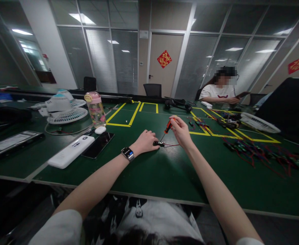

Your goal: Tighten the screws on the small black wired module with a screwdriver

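White printed fabric [162, 217] is nearest. On the green tabletop [149, 180], the left hand [145, 142] holds a small, oblong black part [160, 144] with thin red wires [171, 146]; the right hand [181, 131] grips an orange-and-black screwdriver [168, 127] slanting to it.

Smooth plastic screwdriver handle [168, 127] (metal shaft [162, 137]).

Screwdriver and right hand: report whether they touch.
Touching: in the head view, the right hand has its grip on the orange-and-black screwdriver, around its upper end.
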`<state>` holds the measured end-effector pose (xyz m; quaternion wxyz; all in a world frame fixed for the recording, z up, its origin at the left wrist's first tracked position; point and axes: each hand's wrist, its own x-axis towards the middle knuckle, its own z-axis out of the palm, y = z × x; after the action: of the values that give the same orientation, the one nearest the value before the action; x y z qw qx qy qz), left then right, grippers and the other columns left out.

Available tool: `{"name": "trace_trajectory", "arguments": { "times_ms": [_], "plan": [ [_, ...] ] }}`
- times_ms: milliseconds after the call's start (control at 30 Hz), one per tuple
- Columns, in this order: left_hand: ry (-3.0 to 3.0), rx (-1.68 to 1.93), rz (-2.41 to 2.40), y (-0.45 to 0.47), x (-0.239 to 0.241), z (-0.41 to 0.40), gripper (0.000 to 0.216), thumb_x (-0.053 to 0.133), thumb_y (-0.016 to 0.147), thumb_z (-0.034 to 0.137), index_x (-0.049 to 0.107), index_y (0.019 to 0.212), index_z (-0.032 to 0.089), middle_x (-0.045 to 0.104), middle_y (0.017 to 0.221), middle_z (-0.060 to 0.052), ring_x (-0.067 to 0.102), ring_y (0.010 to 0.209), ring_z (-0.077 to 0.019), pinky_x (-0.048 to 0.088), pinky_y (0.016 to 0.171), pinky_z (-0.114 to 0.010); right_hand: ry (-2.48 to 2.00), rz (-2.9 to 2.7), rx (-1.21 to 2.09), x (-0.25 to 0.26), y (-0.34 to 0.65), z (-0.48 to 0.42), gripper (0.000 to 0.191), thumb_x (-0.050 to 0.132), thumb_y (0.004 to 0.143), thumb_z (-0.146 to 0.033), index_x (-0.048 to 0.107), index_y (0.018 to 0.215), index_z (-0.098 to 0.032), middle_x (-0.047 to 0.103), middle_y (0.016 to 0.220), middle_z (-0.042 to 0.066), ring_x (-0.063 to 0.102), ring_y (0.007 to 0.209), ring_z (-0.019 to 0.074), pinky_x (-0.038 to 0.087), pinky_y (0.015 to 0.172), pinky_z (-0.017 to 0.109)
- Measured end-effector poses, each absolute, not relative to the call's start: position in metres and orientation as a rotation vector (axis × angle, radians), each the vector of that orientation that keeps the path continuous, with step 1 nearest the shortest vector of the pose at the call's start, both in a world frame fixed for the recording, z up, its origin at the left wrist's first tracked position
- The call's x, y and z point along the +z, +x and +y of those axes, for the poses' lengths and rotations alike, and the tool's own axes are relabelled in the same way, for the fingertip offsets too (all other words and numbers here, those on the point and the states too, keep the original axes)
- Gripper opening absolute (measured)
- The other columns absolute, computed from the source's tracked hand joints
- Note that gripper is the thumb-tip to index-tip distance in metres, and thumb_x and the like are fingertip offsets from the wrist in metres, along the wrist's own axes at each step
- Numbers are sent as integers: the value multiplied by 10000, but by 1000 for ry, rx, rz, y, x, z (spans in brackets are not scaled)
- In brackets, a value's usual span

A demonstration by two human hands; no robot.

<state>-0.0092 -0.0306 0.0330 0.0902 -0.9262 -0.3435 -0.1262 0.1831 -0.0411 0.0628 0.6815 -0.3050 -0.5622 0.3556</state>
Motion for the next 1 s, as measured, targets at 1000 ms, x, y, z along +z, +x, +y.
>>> {"name": "trace_trajectory", "arguments": {
  "times_ms": [1000],
  "plan": [
    [-3381,-1088,-1333,-22,10,0,324,761,841,397,798,1070,171,768,1065,-72,699,958,-212,526,880,-314,-705,-1280,813,64,184,-38,364,794,745,-591,723,930,-285,598,734,-24,552,708,153,480,662,279]
  ]
}}
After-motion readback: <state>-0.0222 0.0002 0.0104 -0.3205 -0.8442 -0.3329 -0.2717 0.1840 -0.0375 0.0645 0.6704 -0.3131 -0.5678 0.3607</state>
